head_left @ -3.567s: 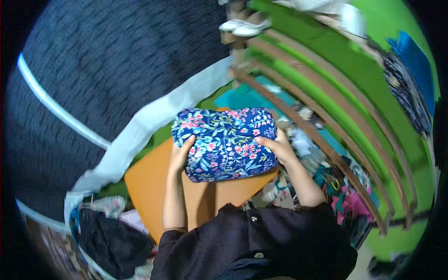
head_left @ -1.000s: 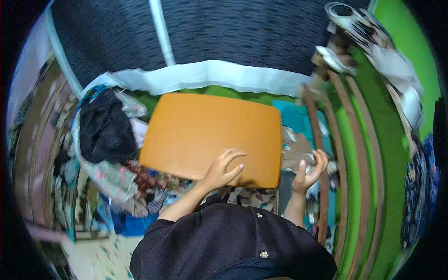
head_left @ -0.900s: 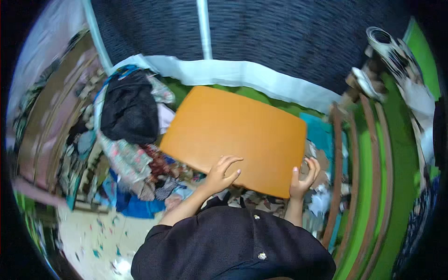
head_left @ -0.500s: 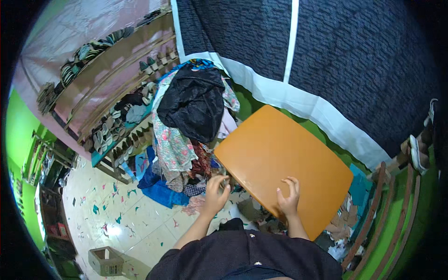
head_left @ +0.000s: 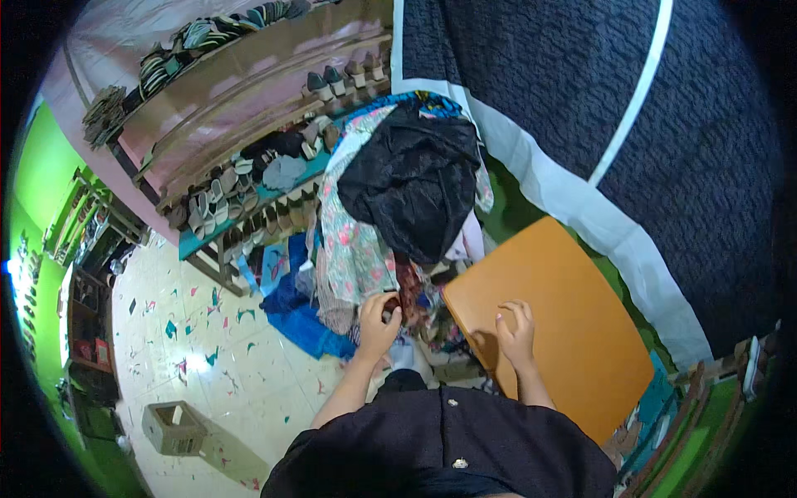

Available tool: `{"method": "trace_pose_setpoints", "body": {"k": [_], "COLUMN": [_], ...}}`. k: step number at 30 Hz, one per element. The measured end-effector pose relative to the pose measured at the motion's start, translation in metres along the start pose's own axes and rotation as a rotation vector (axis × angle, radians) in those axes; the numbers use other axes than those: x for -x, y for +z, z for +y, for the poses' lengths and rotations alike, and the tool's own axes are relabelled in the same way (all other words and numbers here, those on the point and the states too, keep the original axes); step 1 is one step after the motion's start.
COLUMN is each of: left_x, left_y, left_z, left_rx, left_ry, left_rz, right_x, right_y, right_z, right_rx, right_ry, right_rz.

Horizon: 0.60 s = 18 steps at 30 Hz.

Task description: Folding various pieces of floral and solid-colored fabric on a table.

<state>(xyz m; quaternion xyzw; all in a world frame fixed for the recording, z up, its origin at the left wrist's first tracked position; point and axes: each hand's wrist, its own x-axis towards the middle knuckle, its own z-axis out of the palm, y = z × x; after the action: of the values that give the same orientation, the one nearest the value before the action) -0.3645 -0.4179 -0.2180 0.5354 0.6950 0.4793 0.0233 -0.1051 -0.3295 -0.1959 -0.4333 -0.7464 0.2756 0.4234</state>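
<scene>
My left hand (head_left: 378, 318) reaches into a heap of clothes and its fingers pinch a dark patterned cloth (head_left: 409, 292) at the heap's lower edge. The heap has a black garment (head_left: 413, 178) on top and a pale floral one (head_left: 353, 249) hanging down its side. My right hand (head_left: 516, 331) rests with spread fingers on the near left part of a bare orange board (head_left: 564, 324), holding nothing.
A wooden rack with rows of shoes (head_left: 249, 195) stands beyond the heap. Blue cloth (head_left: 303, 319) lies on the speckled tile floor, and a small cardboard box (head_left: 173, 427) sits at lower left. A dark quilted curtain with a white border (head_left: 598, 220) hangs behind the board.
The floral folded bundle I held earlier is gone from view. My view has swung left toward the clothes heap, and my left hand has left the orange board and reached into the heap.
</scene>
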Motion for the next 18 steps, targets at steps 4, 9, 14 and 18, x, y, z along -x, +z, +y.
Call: {"method": "trace_pose_setpoints", "body": {"k": [4,9,14,18], "left_x": [-0.057,-0.139,-0.209,-0.255], "left_y": [-0.009,0.007,0.05,0.071], "left_z": [-0.066,-0.115,-0.132,-0.144], "left_rx": [0.066,-0.048,-0.098,-0.341], "left_ry": [-0.05,0.049,-0.005,-0.005], "left_rz": [0.017,-0.027,-0.023,-0.122], "right_x": [-0.054,-0.106,-0.132,-0.146], "right_y": [0.062,0.167,0.215,0.22], "right_z": [-0.008,0.005,-0.006,-0.011], "right_rx": [0.029,0.021,0.12,0.082], "right_ry": [-0.053,-0.203,-0.281,-0.263], "right_rz": [0.096,0.318,0.133,-0.032]}}
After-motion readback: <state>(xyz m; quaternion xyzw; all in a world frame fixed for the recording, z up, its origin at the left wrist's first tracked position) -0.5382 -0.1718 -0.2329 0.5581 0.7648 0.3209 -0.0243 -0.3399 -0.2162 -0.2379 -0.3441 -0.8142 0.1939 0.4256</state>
